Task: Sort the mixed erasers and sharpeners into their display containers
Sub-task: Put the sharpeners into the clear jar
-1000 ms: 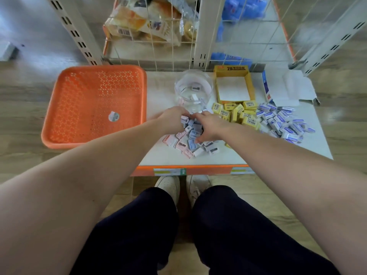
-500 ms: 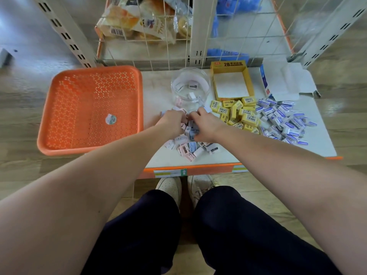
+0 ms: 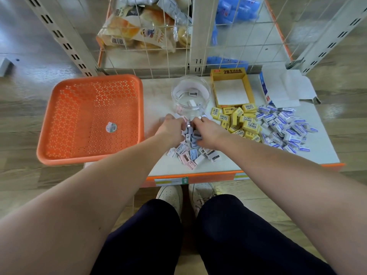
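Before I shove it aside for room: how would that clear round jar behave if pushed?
The clear jar looks wide, low and upright, so it would probably slide, not tip. Holding only a few sharpeners, it is likely light. Its smooth wall may be slippery.

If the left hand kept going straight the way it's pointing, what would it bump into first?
Probably the clear jar, just past the sharpeners the left hand grips. The right hand sits close beside that line, so I'm not certain.
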Demonstrator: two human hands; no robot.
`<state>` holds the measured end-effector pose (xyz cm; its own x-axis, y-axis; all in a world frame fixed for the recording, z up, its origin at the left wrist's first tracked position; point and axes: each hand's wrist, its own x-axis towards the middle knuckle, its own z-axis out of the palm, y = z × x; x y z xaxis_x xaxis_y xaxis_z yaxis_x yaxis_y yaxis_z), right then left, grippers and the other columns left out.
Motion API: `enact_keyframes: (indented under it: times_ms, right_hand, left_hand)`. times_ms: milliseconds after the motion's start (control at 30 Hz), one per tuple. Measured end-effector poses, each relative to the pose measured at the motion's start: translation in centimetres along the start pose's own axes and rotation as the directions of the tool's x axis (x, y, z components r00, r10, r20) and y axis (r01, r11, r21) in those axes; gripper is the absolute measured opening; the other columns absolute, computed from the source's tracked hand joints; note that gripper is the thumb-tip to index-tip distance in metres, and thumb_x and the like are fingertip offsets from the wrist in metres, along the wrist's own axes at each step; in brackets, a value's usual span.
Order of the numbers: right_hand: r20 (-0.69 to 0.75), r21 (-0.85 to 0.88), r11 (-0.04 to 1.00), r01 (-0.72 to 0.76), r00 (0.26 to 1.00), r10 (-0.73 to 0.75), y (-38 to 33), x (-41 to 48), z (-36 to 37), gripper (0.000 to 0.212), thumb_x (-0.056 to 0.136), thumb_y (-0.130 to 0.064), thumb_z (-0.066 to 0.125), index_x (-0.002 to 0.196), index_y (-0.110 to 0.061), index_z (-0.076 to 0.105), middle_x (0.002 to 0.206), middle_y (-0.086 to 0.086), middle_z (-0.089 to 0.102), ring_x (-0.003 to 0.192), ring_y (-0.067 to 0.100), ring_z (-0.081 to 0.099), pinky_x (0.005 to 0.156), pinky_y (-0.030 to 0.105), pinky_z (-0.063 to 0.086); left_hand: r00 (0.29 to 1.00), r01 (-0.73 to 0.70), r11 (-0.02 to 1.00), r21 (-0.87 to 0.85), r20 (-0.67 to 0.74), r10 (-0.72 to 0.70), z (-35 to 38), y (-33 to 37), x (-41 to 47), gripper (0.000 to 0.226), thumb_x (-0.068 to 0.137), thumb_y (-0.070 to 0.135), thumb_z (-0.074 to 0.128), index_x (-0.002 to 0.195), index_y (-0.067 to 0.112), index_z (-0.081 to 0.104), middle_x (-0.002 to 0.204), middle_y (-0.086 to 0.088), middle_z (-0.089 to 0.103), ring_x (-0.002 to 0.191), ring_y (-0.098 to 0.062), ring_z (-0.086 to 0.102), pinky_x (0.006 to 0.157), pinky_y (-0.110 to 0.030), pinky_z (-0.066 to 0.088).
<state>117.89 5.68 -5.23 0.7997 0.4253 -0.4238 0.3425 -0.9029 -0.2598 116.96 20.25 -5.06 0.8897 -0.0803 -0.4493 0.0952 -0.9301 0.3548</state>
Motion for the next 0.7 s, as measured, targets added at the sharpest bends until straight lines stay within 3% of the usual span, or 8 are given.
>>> enact_keyframes:
  times_ms: [100,433,533,700]
  right_hand:
    - [-0.016,-0.002,1.000,0.013,1.000,-0.013,0.2,0.0,0.1,0.055,0.080,-0.014,0.064,0.128,-0.011,0.038,0.122,0.013,0.043,0.106,0.033,0.052,0.081,0.040,0.048]
    - [-0.044,0.042,0.999,0.002,0.999,0.000,0.7,0.4,0.0,0.054,0.082,-0.026,0.069,0.126,-0.011,0.043,0.123,0.010,0.049,0.111,0.028,0.052,0.086,0.041,0.048]
    - [-0.060,0.006,1.000,0.011,0.998,-0.010,0.9,0.5,-0.1,0.046,0.083,-0.022,0.066,0.122,-0.009,0.045,0.119,0.012,0.049,0.107,0.030,0.053,0.085,0.039,0.047]
    - [-0.049,0.003,1.000,0.007,0.999,-0.007,1.0,0.4,-0.1,0.043,0.084,-0.012,0.062,0.123,-0.008,0.047,0.120,0.013,0.050,0.111,0.029,0.051,0.090,0.039,0.045]
  left_hand:
    - [1.000,0.007,0.999,-0.054,-0.016,-0.008,0.0,0.2,0.0,0.042,0.086,0.008,0.061,0.126,0.017,0.050,0.139,-0.010,0.031,0.119,-0.025,0.043,0.087,-0.026,0.036]
    - [1.000,0.023,0.986,-0.167,0.010,-0.022,0.2,0.0,0.6,0.078,0.080,0.006,0.069,0.144,0.017,0.026,0.133,-0.015,0.048,0.124,-0.029,0.044,0.096,-0.031,0.036]
    - [1.000,0.018,0.983,-0.182,0.015,-0.016,0.4,0.1,0.9,0.076,0.081,0.005,0.068,0.144,0.017,0.027,0.129,-0.014,0.053,0.120,-0.029,0.047,0.092,-0.031,0.039]
    - [0.999,-0.029,0.990,-0.138,0.029,0.033,0.4,0.0,0.9,0.048,0.085,0.010,0.064,0.130,0.017,0.048,0.128,-0.007,0.055,0.116,-0.024,0.050,0.093,-0.028,0.037]
